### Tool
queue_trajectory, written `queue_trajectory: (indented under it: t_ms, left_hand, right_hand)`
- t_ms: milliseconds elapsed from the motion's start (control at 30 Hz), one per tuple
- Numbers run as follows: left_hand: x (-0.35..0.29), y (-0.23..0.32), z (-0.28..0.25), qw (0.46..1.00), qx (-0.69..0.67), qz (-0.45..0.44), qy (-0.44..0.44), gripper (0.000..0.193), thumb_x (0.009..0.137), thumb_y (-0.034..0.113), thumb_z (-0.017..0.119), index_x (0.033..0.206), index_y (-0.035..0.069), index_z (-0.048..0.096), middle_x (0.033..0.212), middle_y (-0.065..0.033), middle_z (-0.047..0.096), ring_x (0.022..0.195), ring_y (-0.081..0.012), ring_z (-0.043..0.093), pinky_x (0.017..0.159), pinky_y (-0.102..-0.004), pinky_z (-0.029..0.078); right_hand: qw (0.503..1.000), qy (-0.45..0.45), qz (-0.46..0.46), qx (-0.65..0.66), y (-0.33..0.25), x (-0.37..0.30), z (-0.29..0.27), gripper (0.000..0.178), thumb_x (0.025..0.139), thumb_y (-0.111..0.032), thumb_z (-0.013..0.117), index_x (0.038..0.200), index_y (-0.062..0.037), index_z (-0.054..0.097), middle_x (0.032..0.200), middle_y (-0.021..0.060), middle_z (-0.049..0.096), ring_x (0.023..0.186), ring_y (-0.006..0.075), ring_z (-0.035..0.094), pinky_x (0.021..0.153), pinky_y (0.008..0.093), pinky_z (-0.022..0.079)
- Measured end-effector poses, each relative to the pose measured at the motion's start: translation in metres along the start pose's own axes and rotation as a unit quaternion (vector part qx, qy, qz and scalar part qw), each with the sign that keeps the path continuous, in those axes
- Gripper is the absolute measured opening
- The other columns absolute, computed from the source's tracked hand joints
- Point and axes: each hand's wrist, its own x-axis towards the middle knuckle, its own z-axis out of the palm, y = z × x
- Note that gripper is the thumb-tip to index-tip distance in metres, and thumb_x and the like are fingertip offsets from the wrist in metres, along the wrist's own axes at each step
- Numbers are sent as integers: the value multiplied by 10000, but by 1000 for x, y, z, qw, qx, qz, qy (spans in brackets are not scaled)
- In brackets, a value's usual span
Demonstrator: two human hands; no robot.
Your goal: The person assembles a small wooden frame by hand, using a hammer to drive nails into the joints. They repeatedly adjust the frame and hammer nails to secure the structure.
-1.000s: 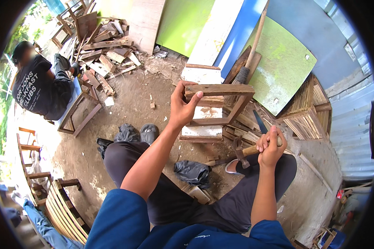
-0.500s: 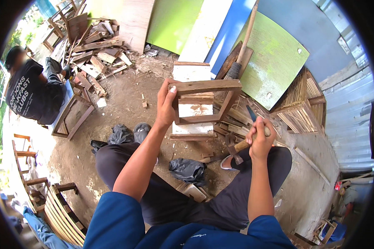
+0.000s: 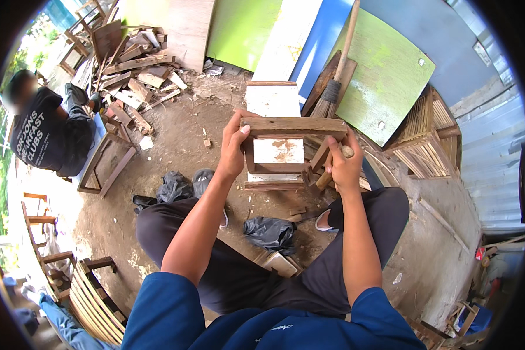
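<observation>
My left hand (image 3: 232, 146) is closed around the left end of a small rectangular wooden frame (image 3: 294, 126), its thumb on the top bar. The frame is held up in front of me, its brown bars enclosing an opening. At its right corner is my right hand (image 3: 345, 166), fingers curled round the handle of a hammer (image 3: 324, 180). The rounded handle end pokes out by the thumb, and the hammer head hangs near the frame's lower right corner. Whether the right fingers also grip the frame I cannot tell. Beneath the frame stands a white-topped wooden bench (image 3: 272, 104).
Black plastic bags (image 3: 270, 233) lie between my feet. A broom (image 3: 331, 93) leans against coloured boards (image 3: 385, 76). Scrap wood (image 3: 140, 73) is heaped at the far left, near a seated person (image 3: 46, 128). Slatted wooden pieces (image 3: 429, 149) stand at right.
My right hand, with the hammer, has moved up and left to the frame's right corner. The frame has shifted slightly right, with my left hand still on it.
</observation>
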Motion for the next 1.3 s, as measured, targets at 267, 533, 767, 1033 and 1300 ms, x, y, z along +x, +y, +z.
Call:
queue_trajectory:
  t_ms: [267,533,767,1033,1300]
  left_hand:
    - [1,11,0,994,-80,-79,-9,418,1062,363,398,1138,28,636,983,-75,673,938,-154,624,906,-318,480]
    - [4,6,-1,993,-84,-78,-10,374,1018,326,435,1094,24,643,898,-63,659,830,-141,603,774,-290,468]
    - [2,0,-1,992,-91,-86,-13,301,1024,308,468,1068,52,622,813,-34,605,768,-124,564,699,-279,438]
    - [1,2,0,988,-115,-99,10,236,1005,299,535,1070,73,557,842,-31,576,811,-137,567,774,-290,450]
    - [5,7,6,988,-129,-60,52,92,1016,180,553,1030,93,579,875,3,547,807,-102,547,735,-268,457]
  right_hand:
    - [1000,-25,-3,8,2,-2,-8,472,1016,-198,730,1404,10,560,931,44,653,492,60,493,417,242,376]
    - [999,-35,-24,20,-1,-5,-7,379,1026,-160,705,1341,7,574,896,30,635,487,53,479,417,236,372]
    - [999,-32,-20,26,-3,-6,-10,360,1031,-143,693,1329,17,571,891,35,634,486,49,475,415,233,366]
    - [999,-30,-29,26,-2,-7,-11,407,1027,-148,700,1369,21,558,918,41,641,504,49,483,420,235,369]
    - [997,-32,-62,18,3,4,-14,494,1016,-164,723,1434,29,544,956,45,661,522,52,487,441,238,382]
